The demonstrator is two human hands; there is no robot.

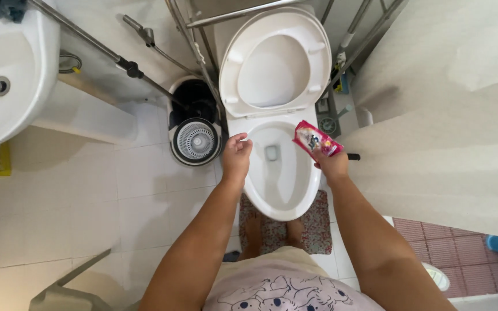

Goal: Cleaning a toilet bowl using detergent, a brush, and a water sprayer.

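The right hand has its fingers closed around the lower end of a pink packet, held tilted above the right rim of the white toilet bowl. The left hand hangs over the bowl's left rim, fingers loosely curled and gripping nothing that shows. The seat and lid stand raised behind; a mop bucket sits left of the bowl and a patterned mat lies at its front edge.

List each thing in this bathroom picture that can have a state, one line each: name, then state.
Toilet seat: raised, upright.
Toilet bowl: open, uncovered.
Pink packet: held in right hand, tilted over the bowl.
Left hand: loosely curled, empty, above the rim.
Mop bucket: upright on the floor.
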